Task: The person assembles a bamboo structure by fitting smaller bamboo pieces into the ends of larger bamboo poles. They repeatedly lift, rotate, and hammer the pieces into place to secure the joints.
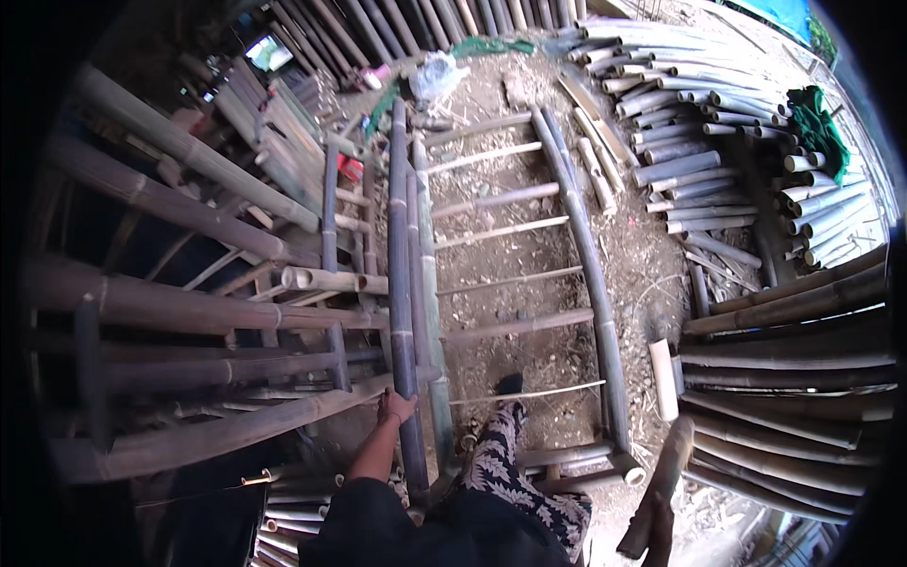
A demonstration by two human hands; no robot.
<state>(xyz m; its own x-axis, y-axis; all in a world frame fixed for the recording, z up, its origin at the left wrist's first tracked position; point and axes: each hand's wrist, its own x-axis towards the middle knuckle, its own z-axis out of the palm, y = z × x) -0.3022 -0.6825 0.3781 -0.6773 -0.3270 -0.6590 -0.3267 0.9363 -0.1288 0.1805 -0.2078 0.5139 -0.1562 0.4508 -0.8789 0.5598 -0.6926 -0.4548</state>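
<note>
Left hand [396, 406] gripping dark bamboo pole [400, 283].
Pole lies along bamboo ladder [529, 283] on dirt ground; right hand unseen.

Single view, worn at head height, left lens of the pair. Looks steeply down and forward over the person's own body: dark sleeve and patterned trouser leg [515, 482] enter from the lower edge.

Fisheye, with a black rim all around; straight poles bow toward the edges.

Nearest ground is the dirt at the feet. The bamboo ladder frame [576, 236] runs away from the lens up the picture's middle.

Left hand [395, 406] sits close below centre, on a dark upright pole [399, 283].

Left of frame takes in a bamboo rack [170, 312]; right and upper right take in stacked cut poles [699, 142], farther off.

No second view to compare overlap.
</note>
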